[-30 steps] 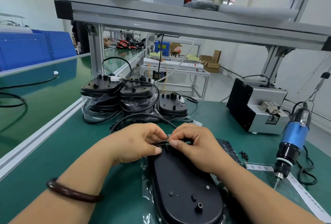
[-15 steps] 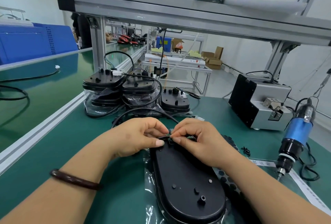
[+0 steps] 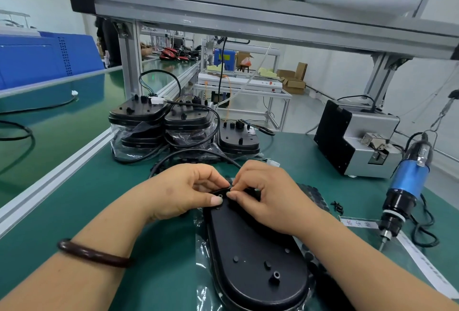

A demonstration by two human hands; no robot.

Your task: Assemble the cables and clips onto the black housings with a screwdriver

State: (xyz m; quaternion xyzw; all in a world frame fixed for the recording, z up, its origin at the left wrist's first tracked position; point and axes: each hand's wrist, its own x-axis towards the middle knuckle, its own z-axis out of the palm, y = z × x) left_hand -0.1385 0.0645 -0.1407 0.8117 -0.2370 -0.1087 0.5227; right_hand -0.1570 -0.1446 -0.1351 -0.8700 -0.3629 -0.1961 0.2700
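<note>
A long black housing (image 3: 250, 258) lies on clear plastic wrap in front of me, with small posts on its top. Both hands meet at its far end. My left hand (image 3: 183, 191) pinches the black cable (image 3: 188, 153) against the housing's edge. My right hand (image 3: 268, 194) pinches the same spot from the other side; what sits between its fingertips is too small to tell. The cable loops away behind my hands. A blue electric screwdriver (image 3: 407, 186) hangs at the right, tip down, untouched.
Stacks of black housings (image 3: 183, 122) with cables stand behind my hands. A grey and black screw feeder (image 3: 355, 141) sits at the back right. Loose black screws (image 3: 337, 206) and a white label strip (image 3: 422, 258) lie at the right. An aluminium rail (image 3: 62, 174) borders the mat on the left.
My hands have stayed at the housing's far end, with the fingertips shifting slightly on the cable. The camera has tipped a little.
</note>
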